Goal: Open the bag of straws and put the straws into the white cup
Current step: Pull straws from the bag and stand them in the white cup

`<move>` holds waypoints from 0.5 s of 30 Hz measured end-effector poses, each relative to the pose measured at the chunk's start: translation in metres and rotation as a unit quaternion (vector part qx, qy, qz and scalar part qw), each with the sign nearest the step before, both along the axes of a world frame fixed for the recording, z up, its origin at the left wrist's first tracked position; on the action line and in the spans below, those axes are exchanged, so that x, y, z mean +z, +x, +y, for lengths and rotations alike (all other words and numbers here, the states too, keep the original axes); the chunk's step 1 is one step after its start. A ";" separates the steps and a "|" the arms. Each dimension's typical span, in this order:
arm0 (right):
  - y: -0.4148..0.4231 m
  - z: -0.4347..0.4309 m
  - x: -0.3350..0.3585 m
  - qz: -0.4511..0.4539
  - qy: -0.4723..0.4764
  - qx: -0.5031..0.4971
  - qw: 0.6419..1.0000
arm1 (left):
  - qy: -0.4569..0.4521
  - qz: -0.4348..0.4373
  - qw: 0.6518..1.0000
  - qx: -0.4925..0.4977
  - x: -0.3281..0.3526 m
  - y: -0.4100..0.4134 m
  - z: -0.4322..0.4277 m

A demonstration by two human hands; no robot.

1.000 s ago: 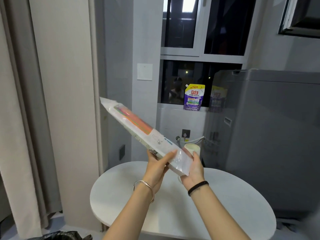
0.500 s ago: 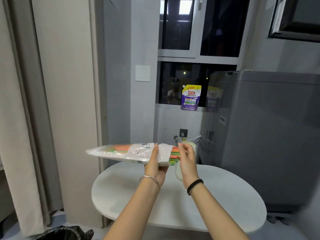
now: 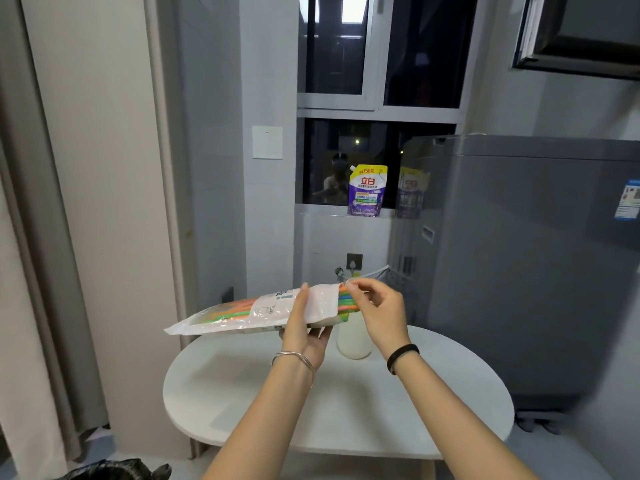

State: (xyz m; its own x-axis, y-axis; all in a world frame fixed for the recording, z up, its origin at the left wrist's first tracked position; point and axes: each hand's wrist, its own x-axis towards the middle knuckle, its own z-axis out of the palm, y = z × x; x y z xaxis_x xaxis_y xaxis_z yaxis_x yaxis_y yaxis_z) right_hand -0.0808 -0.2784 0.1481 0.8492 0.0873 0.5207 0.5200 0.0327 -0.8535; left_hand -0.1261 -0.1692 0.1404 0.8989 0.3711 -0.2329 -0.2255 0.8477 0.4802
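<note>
A long clear plastic bag of straws [image 3: 242,315] lies nearly level above the table, its closed end pointing left. My left hand [image 3: 304,327] grips the bag near its open right end. Coloured straws [image 3: 346,301] in orange, green and blue stick out of that opening. My right hand [image 3: 377,311] pinches the straw tips between thumb and fingers. The white cup [image 3: 354,336] stands upright on the table just beneath and behind my right hand, its rim hidden by the bag and hand.
The round white table [image 3: 346,400] is below my arms. A tall grey appliance [image 3: 519,265] stands close on the right. A purple pouch [image 3: 367,190] sits on the window ledge. Curtains [image 3: 38,237] hang at the left, and a black bin bag [image 3: 114,471] is on the floor.
The bag swung down from a steep upward tilt to nearly level. Its right end is now open with straws poking out, and my right hand shifted from the bag to the straw tips.
</note>
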 end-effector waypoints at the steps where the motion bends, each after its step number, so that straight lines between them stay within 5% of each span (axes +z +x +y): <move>1: 0.004 -0.003 0.001 0.003 0.001 0.000 1.000 | -0.019 0.003 1.000 -0.022 -0.001 0.001 0.007; 7: 0.035 -0.010 0.006 0.051 0.065 -0.001 0.997 | -0.096 0.005 0.995 -0.008 -0.008 0.021 0.042; 12: 0.048 0.015 -0.001 0.189 0.080 0.093 0.974 | -0.084 0.002 0.996 -0.008 -0.011 0.045 0.031; 15: 0.058 0.018 0.002 0.169 0.070 0.069 0.981 | -0.102 0.014 0.995 -0.013 -0.016 0.058 0.035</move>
